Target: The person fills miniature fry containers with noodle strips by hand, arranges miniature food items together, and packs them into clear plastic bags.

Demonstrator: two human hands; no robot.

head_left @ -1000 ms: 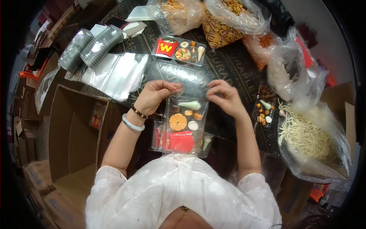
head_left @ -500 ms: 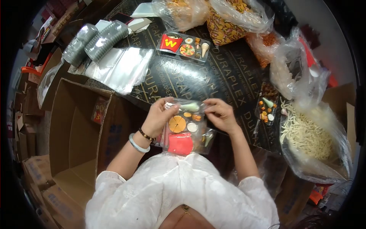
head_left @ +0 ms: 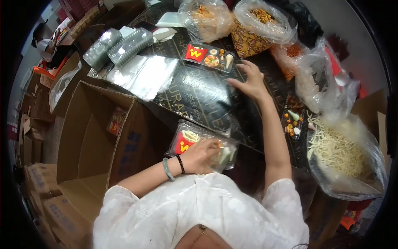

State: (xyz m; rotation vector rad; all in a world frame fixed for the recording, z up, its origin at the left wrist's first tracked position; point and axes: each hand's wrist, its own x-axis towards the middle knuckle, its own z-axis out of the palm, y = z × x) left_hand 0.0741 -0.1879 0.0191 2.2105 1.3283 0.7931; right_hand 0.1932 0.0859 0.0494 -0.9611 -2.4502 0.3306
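My left hand (head_left: 201, 157) lies over a clear bagged pack of toy food (head_left: 184, 141) at the table's near edge, gripping it close to my body. A red fries box with a yellow mark and pale fries show in that pack; my fingers cover part of the rest. Above the dark table my right hand (head_left: 252, 81) is open, thumb and fingers apart, with nothing in it. Closest to it is a clear tray of toy food (head_left: 208, 58), holding a red fries box, a pizza, an egg and an ice cream cone.
Clear plastic bags (head_left: 143, 76) lie beside stacked clear trays (head_left: 129, 47). An open carton (head_left: 97, 137) stands at left. Bags of toy pieces (head_left: 251, 35) line the back; a bag of pale fries (head_left: 338, 139) is at right, beside loose small pieces (head_left: 293, 120). Another person (head_left: 44, 45) sits far left.
My right hand has let go of the pack and moved up and forward over the table. The pack has turned and now lies sideways under my left hand.
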